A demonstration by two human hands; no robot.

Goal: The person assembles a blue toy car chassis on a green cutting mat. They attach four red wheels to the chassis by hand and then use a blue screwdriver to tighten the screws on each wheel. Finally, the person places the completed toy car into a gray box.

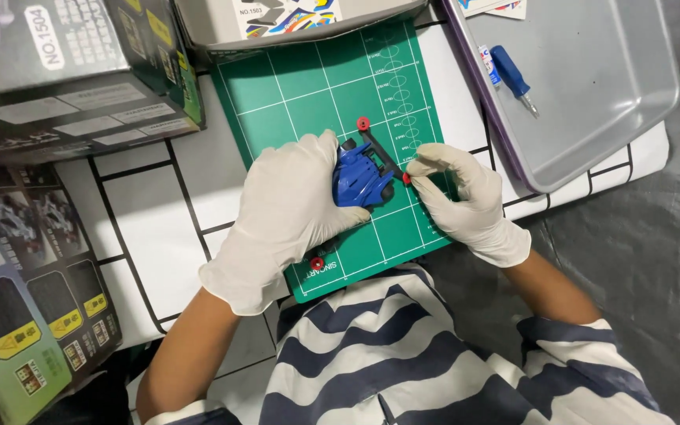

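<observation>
A small blue model car body (360, 175) with a black bumper bar sits on a green cutting mat (316, 86). My left hand (289, 208), in a white glove, covers and grips the car's left side. My right hand (462, 197), also gloved, pinches a small red roller (407, 179) at the near end of the black bar. Another red roller (364, 123) sits at the bar's far end. A third red roller (317, 263) lies loose on the mat near its front edge.
A grey tray (592, 102) at the right holds a blue-handled screwdriver (511, 73). Printed cardboard boxes (57, 71) stand at the left and far left. A sticker sheet (289, 16) lies in another tray at the top. My striped shirt (403, 354) fills the bottom.
</observation>
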